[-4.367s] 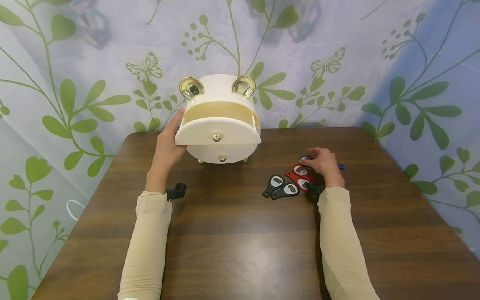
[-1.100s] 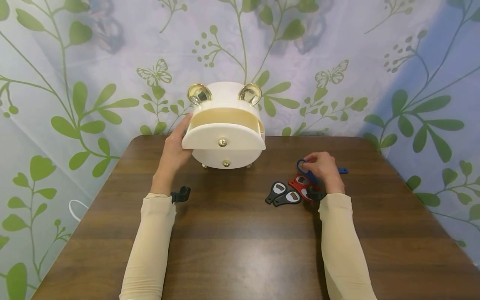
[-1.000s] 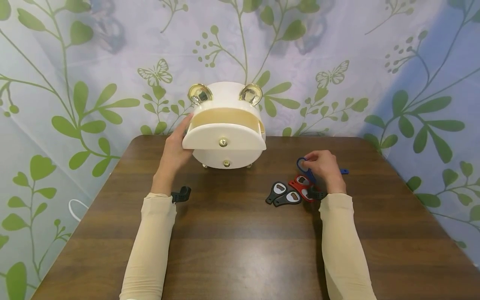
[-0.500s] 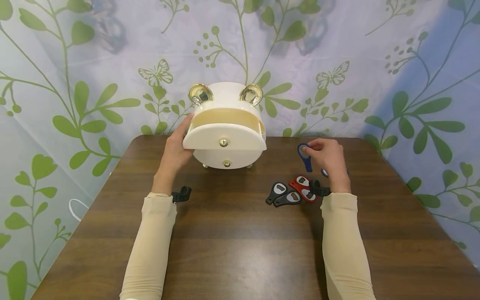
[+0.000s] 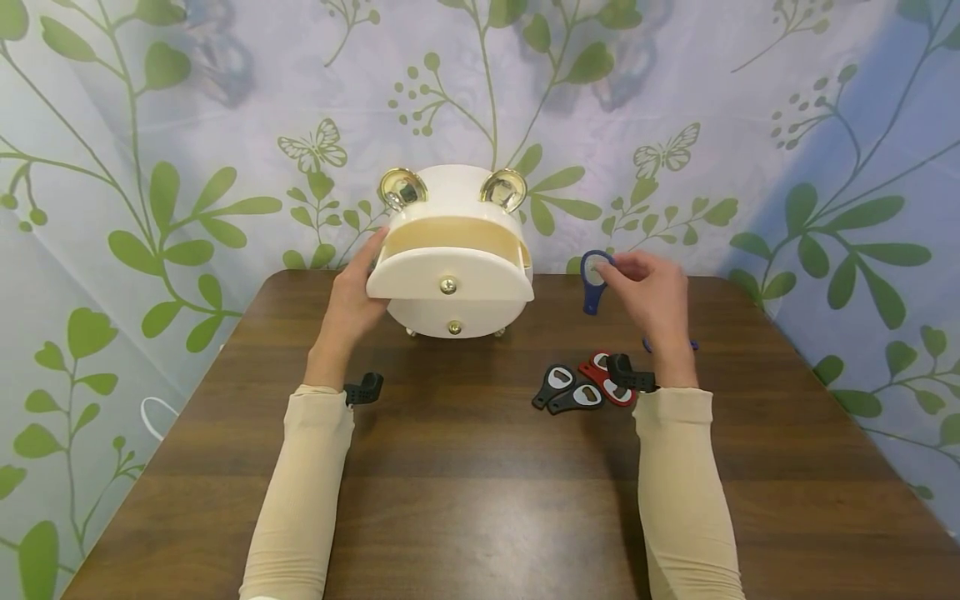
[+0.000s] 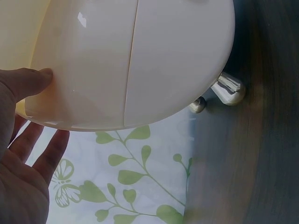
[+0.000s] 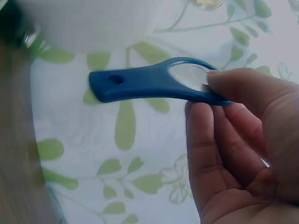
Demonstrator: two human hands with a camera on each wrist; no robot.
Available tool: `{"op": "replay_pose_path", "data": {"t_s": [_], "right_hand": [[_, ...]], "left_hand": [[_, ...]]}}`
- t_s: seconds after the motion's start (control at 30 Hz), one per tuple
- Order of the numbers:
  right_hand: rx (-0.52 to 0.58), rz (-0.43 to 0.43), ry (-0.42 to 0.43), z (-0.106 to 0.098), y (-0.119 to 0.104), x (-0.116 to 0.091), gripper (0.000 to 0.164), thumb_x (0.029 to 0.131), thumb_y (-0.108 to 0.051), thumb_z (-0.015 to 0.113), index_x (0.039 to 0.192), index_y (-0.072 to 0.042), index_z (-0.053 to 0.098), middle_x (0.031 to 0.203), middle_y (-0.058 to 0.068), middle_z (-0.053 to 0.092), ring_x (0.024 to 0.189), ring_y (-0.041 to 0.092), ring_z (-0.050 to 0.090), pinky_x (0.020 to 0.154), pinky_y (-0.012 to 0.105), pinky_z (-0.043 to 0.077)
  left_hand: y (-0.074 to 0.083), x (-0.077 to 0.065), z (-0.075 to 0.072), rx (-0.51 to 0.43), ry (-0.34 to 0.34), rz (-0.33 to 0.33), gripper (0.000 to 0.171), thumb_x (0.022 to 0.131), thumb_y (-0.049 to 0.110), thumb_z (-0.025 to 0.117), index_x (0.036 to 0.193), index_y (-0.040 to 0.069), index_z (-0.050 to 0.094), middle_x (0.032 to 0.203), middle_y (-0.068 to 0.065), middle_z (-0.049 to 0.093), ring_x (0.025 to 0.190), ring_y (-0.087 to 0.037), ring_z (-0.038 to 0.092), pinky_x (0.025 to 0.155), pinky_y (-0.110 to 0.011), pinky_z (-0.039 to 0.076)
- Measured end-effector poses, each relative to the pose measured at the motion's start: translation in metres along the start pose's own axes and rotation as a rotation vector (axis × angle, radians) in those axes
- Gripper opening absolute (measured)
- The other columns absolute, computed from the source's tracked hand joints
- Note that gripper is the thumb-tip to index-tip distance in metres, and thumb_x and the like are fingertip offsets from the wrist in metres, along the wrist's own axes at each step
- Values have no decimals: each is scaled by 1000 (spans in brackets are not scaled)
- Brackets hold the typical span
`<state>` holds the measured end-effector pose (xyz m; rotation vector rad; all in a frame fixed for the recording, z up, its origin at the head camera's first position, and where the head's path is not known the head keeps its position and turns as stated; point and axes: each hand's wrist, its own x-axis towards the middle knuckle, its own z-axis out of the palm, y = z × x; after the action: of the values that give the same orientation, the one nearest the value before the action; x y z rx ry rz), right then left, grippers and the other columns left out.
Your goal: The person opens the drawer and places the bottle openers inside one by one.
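My left hand (image 5: pixel 352 302) held a round white plastic box (image 5: pixel 427 268); beside it, my right hand (image 5: pixel 656 296) pinched a flat blue opener (image 5: pixel 592 294).

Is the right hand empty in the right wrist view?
No, the right hand pinches a blue bottle opener at its rounded end.

Soft, fairly even light fills the head view, with hazy glare on the tabletop (image 5: pixel 517 500) near six o'clock and bluish shade on the backdrop (image 5: pixel 892 108) around two. Right-wrist, the white cabinet (image 7: pixel 93 23) blurs at eleven; left-wrist, the picture darkens toward three.
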<state>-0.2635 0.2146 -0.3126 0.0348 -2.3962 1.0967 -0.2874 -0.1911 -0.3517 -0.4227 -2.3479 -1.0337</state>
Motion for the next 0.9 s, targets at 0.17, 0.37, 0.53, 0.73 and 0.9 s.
{"op": "replay_pose_path", "data": {"t_s": [0.17,0.37,0.53,0.73,0.9], "right_hand": [[136,15,45,5,-13,-1,45,79,-52,74,101,-13,75,92,4,75,79,1,64,71,22,45],[344,-1,89,11,-34,-5,35,80,-37,78,99,-8,75,81,-10,71,76,5,67,69,18,50],[456,-55,120,13,-62,-16,28,82,-22,77,100,-1,73,83,-9,70,74,8,64,68,18,50],[554,-124,172,21,-85,-26,24,84,-18,76,98,1,73,84,-7,71,75,8,64,68,20,50],[659,-189,223,31,-94,-29,19,84,-13,75,95,2,73,84,-3,72,75,9,66,69,20,51]], "left_hand": [[0,-1,-1,-6,-1,-2,79,84,6,67,150,35,34,150,-3,44,131,-30,48,104,-50,41],[1,-1,-1,-15,0,6,79,83,5,67,150,34,34,150,-3,44,131,-30,48,103,-50,42],[2,-1,-1,-19,5,5,80,83,5,67,149,34,35,149,-3,44,131,-29,48,104,-49,41],[2,0,-2,-16,6,19,80,83,4,68,150,32,35,149,-4,45,134,-28,45,107,-47,39],[3,0,-2,-18,0,3,79,84,4,67,150,33,34,146,-7,47,130,-30,49,104,-50,41]]}}
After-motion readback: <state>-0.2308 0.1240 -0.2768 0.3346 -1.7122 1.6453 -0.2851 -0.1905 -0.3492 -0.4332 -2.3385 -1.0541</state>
